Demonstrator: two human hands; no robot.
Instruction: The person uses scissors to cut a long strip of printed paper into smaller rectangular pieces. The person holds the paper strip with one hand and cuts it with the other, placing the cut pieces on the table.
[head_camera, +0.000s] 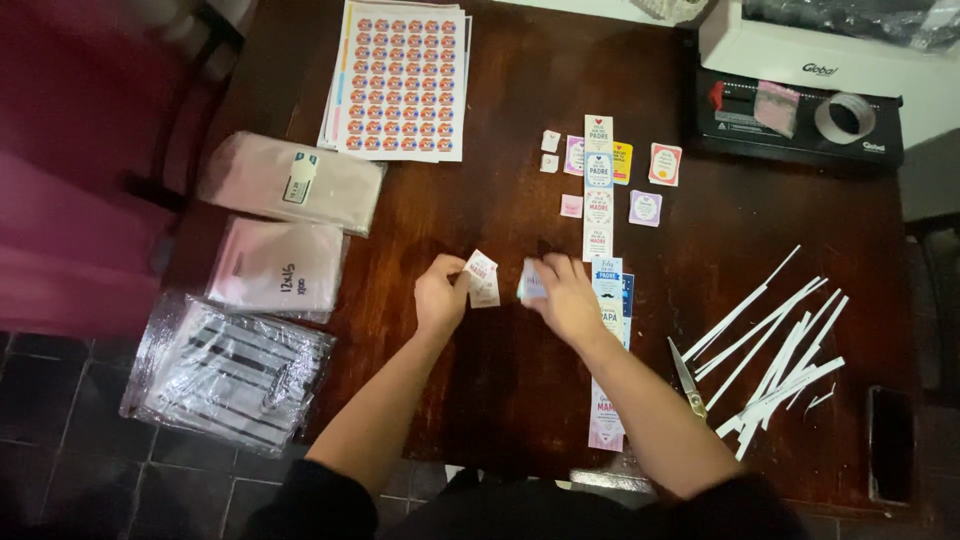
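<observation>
Sorting: left hand pinches small cards, right hand grips another card
Done: paper offcuts piled by scissors
Left: uncut strips, sticker sheets

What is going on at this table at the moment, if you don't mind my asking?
A person is handling small printed paper tags over a dark wooden table. The left hand holds a couple of small cards; the right hand holds another card. Printed strips and loose tags lie ahead, scissors and white paper offcuts to the right, a sticker sheet and bagged packets to the left.
</observation>
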